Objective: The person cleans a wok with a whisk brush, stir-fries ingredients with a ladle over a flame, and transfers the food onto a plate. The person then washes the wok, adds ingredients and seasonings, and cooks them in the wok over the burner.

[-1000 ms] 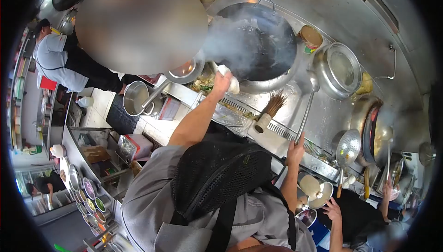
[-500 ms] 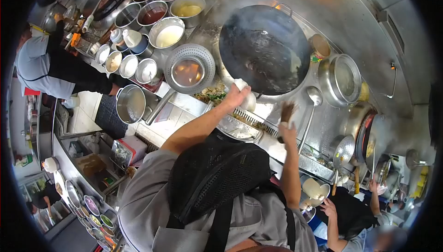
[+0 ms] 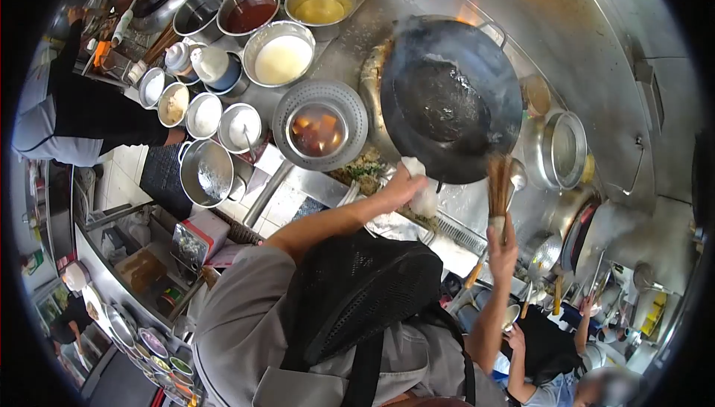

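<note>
My left hand (image 3: pixel 402 188) is closed around a folded white cloth (image 3: pixel 424 198) at the near rim of a large black wok (image 3: pixel 439 102). The wok sits askew over its burner, with a wet, shiny patch inside and steam rising. In my right hand (image 3: pixel 503 247) is a wok brush (image 3: pixel 498 187), gripped by its lower end with the bristles pointing up. The bristles are beside the wok's near right rim; whether they touch it I cannot tell. Partly behind the brush lies a ladle (image 3: pixel 518 175).
A perforated strainer (image 3: pixel 287 135) rests over a pot of brownish liquid left of the wok. Sauce pots (image 3: pixel 279 59) and seasoning bowls (image 3: pixel 204 115) stand farther left. Flame (image 3: pixel 468 14) shows behind the wok. Stacked metal basins (image 3: pixel 566 150) sit right; co-workers stand at both sides.
The wok has shifted and tilted on its burner, with my left hand and cloth still at its rim. My right hand has turned the brush upright and brought it nearer the wok.
</note>
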The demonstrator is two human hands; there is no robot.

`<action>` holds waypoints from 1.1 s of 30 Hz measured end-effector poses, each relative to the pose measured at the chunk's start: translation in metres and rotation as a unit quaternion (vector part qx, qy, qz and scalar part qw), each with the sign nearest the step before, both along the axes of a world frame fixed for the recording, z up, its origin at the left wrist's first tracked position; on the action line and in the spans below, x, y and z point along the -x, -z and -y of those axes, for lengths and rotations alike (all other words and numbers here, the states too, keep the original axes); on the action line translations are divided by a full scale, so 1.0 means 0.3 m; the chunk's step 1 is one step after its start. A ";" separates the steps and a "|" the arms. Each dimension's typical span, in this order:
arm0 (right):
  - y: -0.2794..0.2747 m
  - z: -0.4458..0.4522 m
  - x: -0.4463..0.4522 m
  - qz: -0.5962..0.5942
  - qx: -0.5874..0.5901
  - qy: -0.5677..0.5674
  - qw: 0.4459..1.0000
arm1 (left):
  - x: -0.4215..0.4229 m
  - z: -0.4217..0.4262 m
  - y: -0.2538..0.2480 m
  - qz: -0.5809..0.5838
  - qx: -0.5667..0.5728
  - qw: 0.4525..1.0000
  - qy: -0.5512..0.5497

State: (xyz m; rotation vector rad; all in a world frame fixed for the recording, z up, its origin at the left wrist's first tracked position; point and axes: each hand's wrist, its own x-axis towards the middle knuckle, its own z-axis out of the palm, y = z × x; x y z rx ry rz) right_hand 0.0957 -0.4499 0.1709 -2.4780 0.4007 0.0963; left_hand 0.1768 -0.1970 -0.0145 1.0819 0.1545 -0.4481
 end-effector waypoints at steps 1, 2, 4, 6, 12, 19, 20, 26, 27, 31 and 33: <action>0.020 0.060 -0.092 -0.059 0.002 -0.053 0.997 | -0.004 -0.028 -0.067 -0.009 -0.028 1.000 -0.001; -0.067 -0.011 -0.248 -0.194 0.016 -0.073 0.978 | -0.002 -0.033 -0.056 -0.020 -0.023 1.000 0.000; 0.067 -0.004 -0.537 -0.229 0.046 -0.207 0.950 | -0.004 -0.019 -0.013 -0.043 -0.009 0.999 0.004; 0.158 -0.128 -0.841 -0.243 0.083 -0.265 0.929 | -0.024 -0.044 -0.031 -0.034 -0.010 0.998 0.055; 0.283 -0.466 -0.744 -0.105 0.084 -0.280 0.950 | -0.014 -0.023 -0.043 -0.117 -0.009 0.993 0.030; 0.315 -0.062 -0.921 -0.069 0.245 -0.149 0.955 | -0.010 -0.023 0.009 -0.085 0.038 0.995 0.026; 0.381 -0.150 -0.966 -0.122 0.240 -0.162 0.949 | -0.009 -0.017 0.012 -0.088 0.036 0.995 0.029; 0.304 -0.314 -0.549 -0.131 0.117 -0.244 0.954 | -0.009 -0.040 -0.032 -0.089 0.079 0.992 0.033; 0.316 -0.143 -0.554 -0.128 0.165 -0.334 0.919 | 0.000 -0.035 -0.016 -0.107 0.076 0.991 0.023; 0.272 -0.161 -0.894 -0.108 0.263 -0.104 0.953 | -0.010 -0.059 -0.058 -0.109 0.102 0.988 0.037; 0.512 -0.298 -1.028 -0.067 0.184 -0.009 0.981 | -0.032 -0.071 -0.062 -0.093 0.045 0.992 0.066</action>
